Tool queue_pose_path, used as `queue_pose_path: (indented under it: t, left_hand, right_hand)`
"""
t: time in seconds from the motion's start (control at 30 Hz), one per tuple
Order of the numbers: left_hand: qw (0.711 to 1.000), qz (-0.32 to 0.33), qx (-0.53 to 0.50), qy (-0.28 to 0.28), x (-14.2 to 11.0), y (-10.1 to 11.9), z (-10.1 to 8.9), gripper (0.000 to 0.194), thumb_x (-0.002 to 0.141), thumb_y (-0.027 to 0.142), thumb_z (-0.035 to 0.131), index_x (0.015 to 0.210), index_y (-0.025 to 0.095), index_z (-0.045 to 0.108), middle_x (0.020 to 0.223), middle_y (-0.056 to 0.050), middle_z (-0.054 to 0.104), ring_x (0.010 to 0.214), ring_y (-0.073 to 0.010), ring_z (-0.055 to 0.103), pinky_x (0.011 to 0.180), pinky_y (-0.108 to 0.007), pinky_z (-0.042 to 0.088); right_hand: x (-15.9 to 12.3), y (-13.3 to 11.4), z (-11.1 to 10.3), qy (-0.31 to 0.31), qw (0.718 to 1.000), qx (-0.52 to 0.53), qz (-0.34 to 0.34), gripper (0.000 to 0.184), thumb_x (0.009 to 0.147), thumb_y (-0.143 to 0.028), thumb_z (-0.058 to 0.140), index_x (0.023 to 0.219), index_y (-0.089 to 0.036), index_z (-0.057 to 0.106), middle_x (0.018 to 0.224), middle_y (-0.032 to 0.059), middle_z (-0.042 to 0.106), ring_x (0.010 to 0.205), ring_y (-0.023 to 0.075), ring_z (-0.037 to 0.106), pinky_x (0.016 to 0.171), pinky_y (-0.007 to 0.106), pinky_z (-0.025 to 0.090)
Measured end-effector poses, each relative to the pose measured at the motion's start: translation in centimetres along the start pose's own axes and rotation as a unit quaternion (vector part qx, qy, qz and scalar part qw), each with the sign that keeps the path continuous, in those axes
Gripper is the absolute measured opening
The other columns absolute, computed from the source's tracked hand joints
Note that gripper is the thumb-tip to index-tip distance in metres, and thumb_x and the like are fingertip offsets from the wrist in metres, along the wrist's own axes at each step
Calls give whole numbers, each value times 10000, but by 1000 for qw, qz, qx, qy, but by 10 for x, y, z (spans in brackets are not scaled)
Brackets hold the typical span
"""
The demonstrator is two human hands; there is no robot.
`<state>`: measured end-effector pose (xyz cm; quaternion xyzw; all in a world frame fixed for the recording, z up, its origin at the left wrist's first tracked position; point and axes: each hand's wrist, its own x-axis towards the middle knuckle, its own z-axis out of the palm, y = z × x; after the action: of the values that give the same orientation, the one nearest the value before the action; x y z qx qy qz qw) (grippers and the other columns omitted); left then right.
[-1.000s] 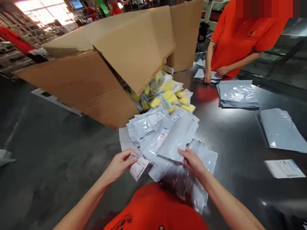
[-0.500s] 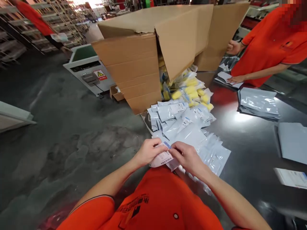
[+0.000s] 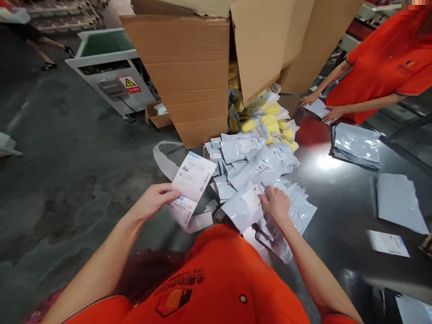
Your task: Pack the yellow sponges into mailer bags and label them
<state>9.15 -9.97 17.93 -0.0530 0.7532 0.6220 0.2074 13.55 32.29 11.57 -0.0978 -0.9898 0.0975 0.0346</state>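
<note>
Left hand: (image 3: 153, 201) thumb and fingers closed in a pinch on a white paper barcode label (image 3: 193, 182), held up at 11 o'clock, just left of the pile.
Right hand: (image 3: 276, 204) fingers curled, resting on a pale grey plastic mailer bag (image 3: 241, 209); grip on it impossible to tell.
Pile: loose pale grey plastic mailers (image 3: 256, 168) at 12 o'clock, on a glossy dark desk (image 3: 340, 216).
Beyond: yellow sponges in clear bags (image 3: 272, 121), spilling from an open brown cardboard box (image 3: 189, 76).
Co-worker: orange shirt (image 3: 381, 67) at 2 o'clock; bare hands (image 3: 332, 115) on pale sheets (image 3: 315, 108).
Stack: neat grey plastic mailers (image 3: 356, 146), 2 o'clock.
</note>
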Motion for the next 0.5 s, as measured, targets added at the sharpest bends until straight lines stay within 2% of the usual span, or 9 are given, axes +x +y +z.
queue_pose_path:
  t: [0.07,0.13,0.2,0.27,0.33,0.4,0.47,0.5]
  left_hand:
    - [999,7,18,-29,2,0,5,376,619,510,819,736,155,774,775,-60,757,713,-203,651,663,-263,520]
    - [998,6,27,-58,3,-1,13,399,651,544,797,708,151,765,747,-60,746,698,-200,642,648,-259,513]
    - [997,0,19,-76,5,-3,23,436,676,576,772,760,148,773,775,-65,748,711,-206,644,646,-263,512]
    - [995,-3,12,-96,7,-5,34,466,701,593,748,828,146,776,820,-69,751,740,-213,645,660,-267,510]
    - [993,4,16,-119,10,-5,46,468,733,591,720,867,146,770,838,-63,744,756,-209,635,669,-262,499]
    - [990,19,34,-137,12,-3,57,446,768,573,691,873,145,761,830,-52,727,761,-202,618,669,-255,484]
    - [986,41,62,-151,12,-1,66,418,801,549,660,858,145,753,813,-42,704,764,-194,599,668,-247,466]
    - [984,54,75,-155,12,1,70,410,816,539,643,852,144,749,804,-38,692,765,-189,590,664,-243,455]
  right_hand:
    - [-2,-6,9,9,995,-94,35,563,952,-526,546,1368,-147,569,1015,187,669,968,323,602,811,404,415]
    - [-5,-5,9,59,989,-116,63,771,925,-558,580,1531,-126,380,1143,241,647,1055,385,585,848,470,419]
    - [-11,-7,10,117,989,-85,29,843,929,-569,563,1572,-100,285,1331,273,571,1207,422,521,924,517,414]
    - [-19,-18,23,131,989,-34,-53,771,967,-539,498,1560,-87,304,1475,256,475,1362,407,414,1032,529,384]
    - [-24,-35,46,95,989,-1,-109,681,993,-489,453,1525,-71,369,1526,246,429,1438,392,336,1109,543,335]
    - [-22,-49,66,36,993,16,-109,638,988,-451,466,1488,-56,427,1538,258,411,1458,413,307,1135,589,295]
    - [-13,-56,69,-2,995,57,-83,619,977,-445,474,1461,-58,466,1531,269,415,1458,430,305,1135,632,272]
    - [-6,-57,62,-5,992,101,-73,612,975,-456,463,1451,-71,480,1524,263,428,1454,420,318,1135,635,275]
